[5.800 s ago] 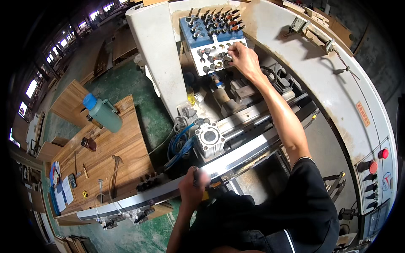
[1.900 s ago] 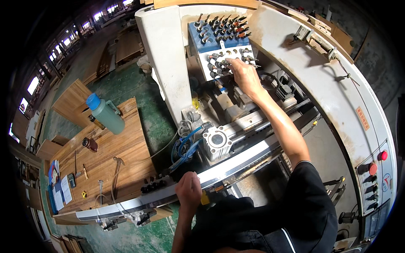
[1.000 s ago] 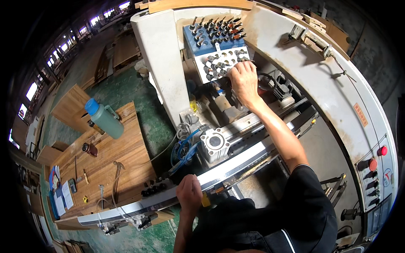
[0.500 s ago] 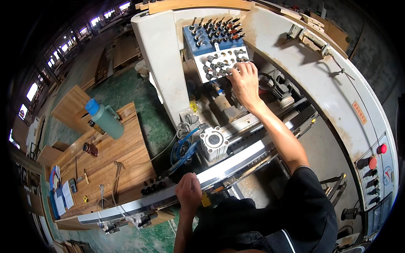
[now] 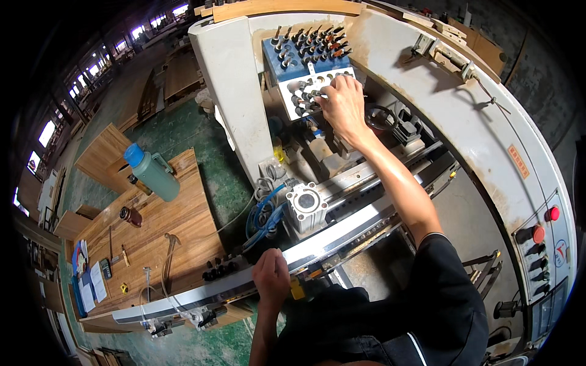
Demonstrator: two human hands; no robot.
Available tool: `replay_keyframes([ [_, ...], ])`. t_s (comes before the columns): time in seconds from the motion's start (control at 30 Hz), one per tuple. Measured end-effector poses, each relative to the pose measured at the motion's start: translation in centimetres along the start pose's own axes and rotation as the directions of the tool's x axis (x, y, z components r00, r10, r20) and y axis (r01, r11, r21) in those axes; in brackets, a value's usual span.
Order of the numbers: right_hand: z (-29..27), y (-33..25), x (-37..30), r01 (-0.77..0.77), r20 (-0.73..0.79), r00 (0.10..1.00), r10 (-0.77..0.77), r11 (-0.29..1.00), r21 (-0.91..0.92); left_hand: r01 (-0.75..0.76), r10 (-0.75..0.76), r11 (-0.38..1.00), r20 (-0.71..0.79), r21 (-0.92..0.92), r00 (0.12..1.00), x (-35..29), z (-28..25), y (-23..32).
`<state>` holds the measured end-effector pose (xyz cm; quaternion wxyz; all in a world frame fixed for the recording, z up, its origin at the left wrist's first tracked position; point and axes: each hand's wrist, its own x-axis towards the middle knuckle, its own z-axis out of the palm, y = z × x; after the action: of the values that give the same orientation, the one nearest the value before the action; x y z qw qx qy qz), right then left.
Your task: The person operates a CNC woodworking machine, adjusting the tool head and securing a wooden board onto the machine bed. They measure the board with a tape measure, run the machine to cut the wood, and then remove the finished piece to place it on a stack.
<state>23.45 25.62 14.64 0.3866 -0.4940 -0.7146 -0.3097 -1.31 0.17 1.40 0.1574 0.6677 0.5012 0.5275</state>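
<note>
My right hand (image 5: 343,108) reaches over a white rack (image 5: 290,96) full of holes and metal tool bits. Its fingers are bent together at the bits, and the hand hides what they grip. Directly behind the white rack, a blue block (image 5: 274,60) holds several upright drill bits (image 5: 317,43) with black and orange parts. My left hand (image 5: 271,276) is curled closed beside the pale metal rail (image 5: 317,243); whatever may be inside it is hidden.
On the left, a wooden tabletop (image 5: 189,207) carries a green flask (image 5: 155,175), a hammer (image 5: 171,250), a dark jar (image 5: 130,216) and papers. A metal cylinder block (image 5: 307,204) with blue hoses stands beyond the rail. Red buttons (image 5: 538,234) sit on the machine's right side.
My right hand has shifted a little left and up across the white rack, its fingers staying bent at the bits. The left hand stays closed by the rail.
</note>
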Motion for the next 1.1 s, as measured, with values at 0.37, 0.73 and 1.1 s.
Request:
replay_keyframes([
  [0.37, -4.5, -1.2, -0.2, -0.327, 0.037, 0.939, 0.343, 0.852, 0.409, -0.034, 0.034, 0.999, -0.027, -0.019, 0.999, 0.1, -0.1, -0.6],
  [0.73, -0.3, -0.6, -3.2, -0.187, 0.182, 0.972, 0.147, 0.956, 0.225, -0.099, 0.097, 0.994, 0.031, 0.054, 0.995, -0.1, 0.4, -0.8],
  [1.1, -0.9, -1.8, -1.3, -0.157, 0.154, 0.98, 0.129, 0.97, 0.188, -0.065, 0.064, 0.996, 0.015, 0.062, 0.998, -0.1, -0.1, -0.9],
])
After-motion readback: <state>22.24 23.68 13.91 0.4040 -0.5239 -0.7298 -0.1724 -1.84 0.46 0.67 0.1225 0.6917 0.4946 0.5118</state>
